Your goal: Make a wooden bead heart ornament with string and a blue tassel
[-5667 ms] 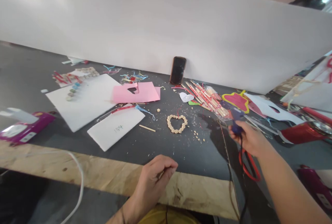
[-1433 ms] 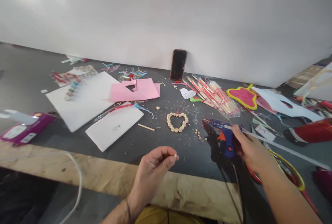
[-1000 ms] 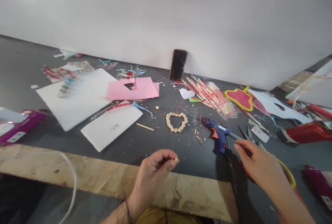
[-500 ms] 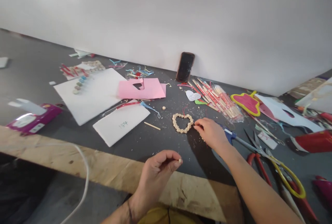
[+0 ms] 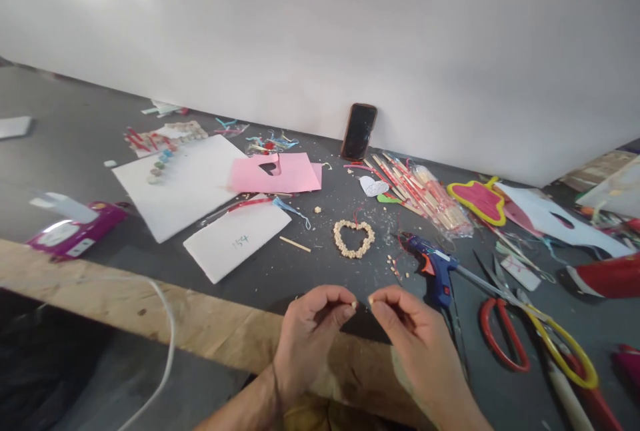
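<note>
Near the table's front edge, my left hand pinches a tiny pale wooden piece between thumb and forefinger. Just across from it, my right hand is closed in a pinch on another small pale piece; the two fingertips are close but apart. Beyond them lies a heart-shaped ring of small pale pieces with a red thread at its top. To its right rests a blue glue gun, with small loose pieces by its nozzle. A little cluster of pieces sits left of the heart.
A phone leans on the white board. Packaged sticks, scissors and a red can lie right. On the left are pink card, white foam sheets and a purple power strip.
My right hand has drawn back from beside the heart to my left hand, a small pale piece now in its pinch. The glue gun is now uncovered.
</note>
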The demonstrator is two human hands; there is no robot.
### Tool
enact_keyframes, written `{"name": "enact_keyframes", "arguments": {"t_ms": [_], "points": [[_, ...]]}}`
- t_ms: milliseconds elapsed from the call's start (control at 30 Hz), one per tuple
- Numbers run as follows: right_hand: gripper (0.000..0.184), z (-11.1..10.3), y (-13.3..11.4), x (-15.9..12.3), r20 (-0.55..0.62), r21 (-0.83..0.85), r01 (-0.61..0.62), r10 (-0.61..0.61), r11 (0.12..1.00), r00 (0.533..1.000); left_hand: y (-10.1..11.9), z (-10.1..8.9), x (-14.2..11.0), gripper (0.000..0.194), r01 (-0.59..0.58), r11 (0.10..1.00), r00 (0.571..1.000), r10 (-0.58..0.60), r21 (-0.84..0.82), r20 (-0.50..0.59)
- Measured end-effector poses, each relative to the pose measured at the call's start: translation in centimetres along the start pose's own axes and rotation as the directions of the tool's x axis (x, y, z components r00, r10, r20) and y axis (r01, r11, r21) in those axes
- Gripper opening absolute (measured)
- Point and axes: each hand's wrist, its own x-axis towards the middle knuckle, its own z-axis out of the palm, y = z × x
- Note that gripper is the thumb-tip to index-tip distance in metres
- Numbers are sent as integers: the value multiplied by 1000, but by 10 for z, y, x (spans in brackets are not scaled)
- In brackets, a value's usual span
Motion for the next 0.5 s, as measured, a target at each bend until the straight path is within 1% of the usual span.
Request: {"name": "enact_keyframes", "arguments": {"t_ms": [67, 133, 300, 367, 500], "points": [[21, 9, 2, -7, -15, 78, -37, 38, 996, 999, 0, 2, -1, 8, -69, 993, 998, 70, 95, -2], [22, 14, 2, -9, -45, 133, -59, 65, 989, 997, 0, 4, -2, 9, -145, 973, 989, 147, 182, 7], [24, 13, 1, -13, -76, 209, -88, 106, 974, 991, 3, 7, -5, 12, -325, 891, 944, 325, 318, 54], [24, 12, 2, -16, -69, 217, -90, 108, 972, 992, 4, 9, -5, 13, -367, 857, 927, 368, 361, 70], [25, 12, 7, -19, -45, 238, -92, 105, 967, 993, 4, 12, -5, 16, -400, 824, 914, 391, 401, 108]]}}
